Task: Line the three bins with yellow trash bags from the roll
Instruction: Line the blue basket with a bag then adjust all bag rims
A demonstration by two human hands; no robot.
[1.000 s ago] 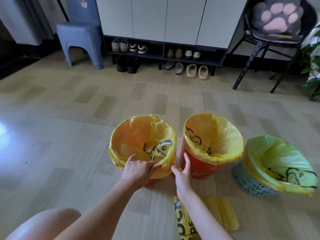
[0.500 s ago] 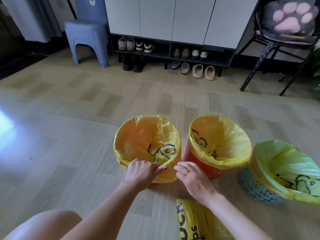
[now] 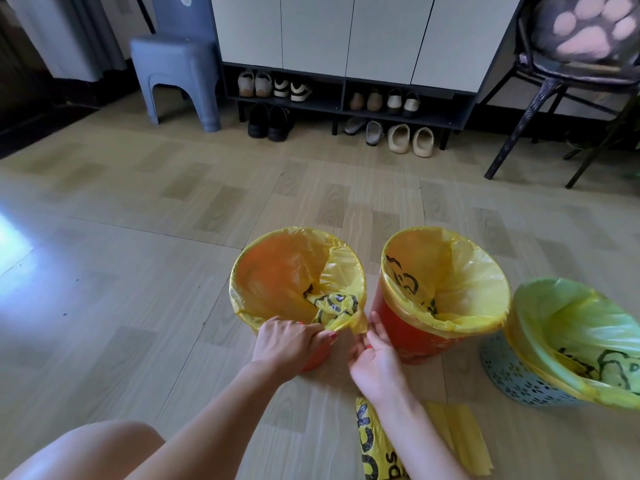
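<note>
Head: three bins, three yellow bags, two hands gripping.

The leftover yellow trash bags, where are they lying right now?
In the head view, the leftover yellow trash bags lie flat on the floor at the bottom edge, right of centre, under the right forearm and just in front of the middle orange bin.

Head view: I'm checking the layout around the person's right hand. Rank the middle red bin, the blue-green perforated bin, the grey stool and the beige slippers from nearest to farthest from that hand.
1. Middle red bin, just right of the right hand.
2. Blue-green perforated bin, farther right.
3. Beige slippers, far ahead by the shoe cabinet.
4. Grey stool, far ahead, left.
</note>
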